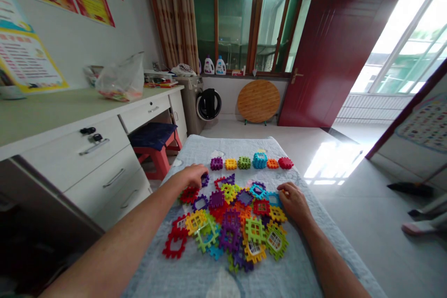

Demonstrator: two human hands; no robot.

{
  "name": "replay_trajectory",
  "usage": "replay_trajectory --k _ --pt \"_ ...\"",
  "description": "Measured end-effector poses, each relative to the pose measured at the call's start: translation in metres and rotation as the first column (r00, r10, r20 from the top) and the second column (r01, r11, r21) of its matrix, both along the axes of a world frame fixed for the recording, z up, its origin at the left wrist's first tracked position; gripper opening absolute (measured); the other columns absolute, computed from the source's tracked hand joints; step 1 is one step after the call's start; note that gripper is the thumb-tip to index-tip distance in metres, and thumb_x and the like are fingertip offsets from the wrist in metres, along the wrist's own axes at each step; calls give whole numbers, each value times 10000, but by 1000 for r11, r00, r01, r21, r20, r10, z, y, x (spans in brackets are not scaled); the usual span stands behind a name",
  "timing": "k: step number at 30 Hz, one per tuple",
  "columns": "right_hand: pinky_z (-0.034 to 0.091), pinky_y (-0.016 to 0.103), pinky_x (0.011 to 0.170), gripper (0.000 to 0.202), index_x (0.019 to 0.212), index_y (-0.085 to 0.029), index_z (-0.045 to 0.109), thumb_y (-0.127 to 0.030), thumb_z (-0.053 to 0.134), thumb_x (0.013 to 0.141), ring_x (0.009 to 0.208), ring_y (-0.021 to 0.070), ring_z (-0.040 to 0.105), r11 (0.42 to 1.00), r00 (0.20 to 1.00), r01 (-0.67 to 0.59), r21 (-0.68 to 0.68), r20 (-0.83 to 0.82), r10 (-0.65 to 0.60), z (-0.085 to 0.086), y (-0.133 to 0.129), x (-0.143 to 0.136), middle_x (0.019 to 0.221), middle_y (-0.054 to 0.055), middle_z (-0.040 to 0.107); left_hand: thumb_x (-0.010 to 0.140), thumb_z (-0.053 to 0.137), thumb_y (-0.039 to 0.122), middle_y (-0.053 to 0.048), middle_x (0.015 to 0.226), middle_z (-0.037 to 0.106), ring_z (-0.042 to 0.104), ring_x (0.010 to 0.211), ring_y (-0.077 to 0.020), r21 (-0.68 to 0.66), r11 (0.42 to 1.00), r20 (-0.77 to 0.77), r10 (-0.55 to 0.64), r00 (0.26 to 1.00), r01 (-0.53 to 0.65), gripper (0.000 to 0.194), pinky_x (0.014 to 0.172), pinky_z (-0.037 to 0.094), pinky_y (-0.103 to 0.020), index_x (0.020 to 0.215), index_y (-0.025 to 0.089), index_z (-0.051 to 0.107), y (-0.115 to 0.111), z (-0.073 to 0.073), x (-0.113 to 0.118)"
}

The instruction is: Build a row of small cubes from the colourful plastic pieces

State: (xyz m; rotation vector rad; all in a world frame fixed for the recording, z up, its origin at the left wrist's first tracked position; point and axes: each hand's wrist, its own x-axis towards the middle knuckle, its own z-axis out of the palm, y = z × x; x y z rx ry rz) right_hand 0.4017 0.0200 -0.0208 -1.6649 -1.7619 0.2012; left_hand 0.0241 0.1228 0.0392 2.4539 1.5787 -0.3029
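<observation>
"Plastic tiles (pixel 216 199), where?"
"Heaped lower centre; colour stacks (pixel 260 161) rowed above."
"Hands?"
"My left hand (pixel 195 175) narrows over a purple tile (pixel 205 179), left of centre; my right hand (pixel 293 200) curls beside a blue tile (pixel 273 199). Gripping? Can't tell, either."
"Step?"
"Picking out, I'd say; calls for a clean pinch."

L arm (pixel 122 247), btm left of frame: bare, wide low down, thin up top. R arm (pixel 331 258), btm right: same. L hand (pixel 194 175) & R hand (pixel 293 199), mid-frame: bare too.
</observation>
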Motion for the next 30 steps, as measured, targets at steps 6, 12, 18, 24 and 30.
replay_trajectory --k 6,12,18,24,30 --pt "419 298 825 234 786 -207 661 -270 442 733 851 180 582 1000 1000 7 5 5 -7 0 0 0 866 38 630 482 669 215 -12 971 672 615 913 -220 15 999 8 -30 1000 30 433 758 464 -248 914 235 674 1 -3 4" --pt "419 299 819 224 789 -204 645 -278 438 747 851 182 579 1000 1000 -4 -6 5 4 0 0 -1 872 37 625 508 668 254 -16 905 691 620 883 -217 55 998 44 -14 999 12 367 744 457 -242 873 232 693 3 0 -3" --pt "427 310 829 231 820 -204 637 -276 428 754 873 189 577 1000 1000 -7 -26 -8 7 0 0 1 889 43 617 535 651 261 -31 983 675 603 939 -228 120 990 93 59 994 -70 413 782 446 -252 946 230 683 30 10 -16" --pt "428 307 831 235 837 -200 638 -270 429 756 876 186 577 1000 1000 -6 -23 -1 6 0 0 1 898 44 622 498 651 238 -24 949 675 612 899 -222 97 991 97 78 992 -87 405 748 452 -243 901 210 683 56 -4 -9" --pt "423 313 836 235 838 -201 639 -295 437 764 879 188 574 1000 1000 -12 -29 -4 12 -1 0 0 906 44 620 454 676 232 5 790 680 612 739 -189 6 996 57 88 994 -89 414 638 448 -229 865 180 667 70 -13 -10"
